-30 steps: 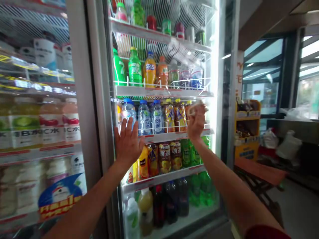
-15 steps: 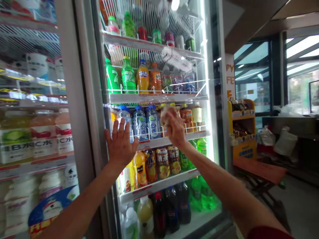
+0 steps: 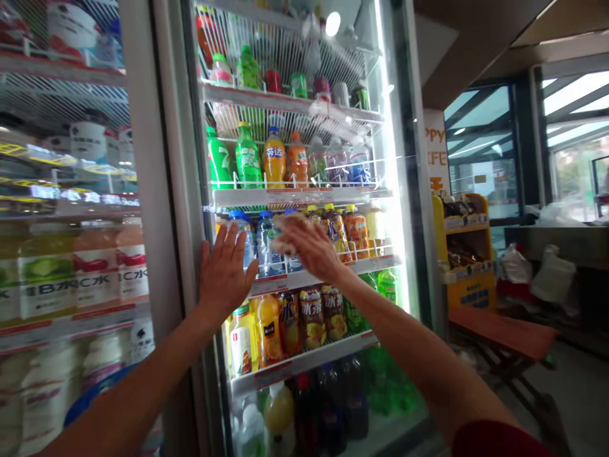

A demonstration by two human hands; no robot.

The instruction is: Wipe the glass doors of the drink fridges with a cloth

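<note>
A glass-doored drinks fridge [image 3: 399,190] fills the middle of the view, its shelves lined with bottles. My left hand [image 3: 223,273] lies flat and open on the glass near the door's left edge, fingers spread upward. My right hand [image 3: 309,244] is pressed against the glass to the right of it, at the height of the water bottles [image 3: 264,244], and holds a pale crumpled cloth [image 3: 285,238] against the pane. Yellow-capped juice bottles [image 3: 345,231] stand just right of that hand, behind the glass.
A second fridge door [image 3: 71,254] with bottled drinks is at the left. To the right stand a yellow snack rack [image 3: 464,254], an orange-topped bench [image 3: 504,330] and a counter with white bags [image 3: 552,276]. Windows lie beyond.
My right hand with the cloth has slid leftward across the glass, from the juice bottles to the water bottles. My left hand stays flat on the door. The view shifted slightly.
</note>
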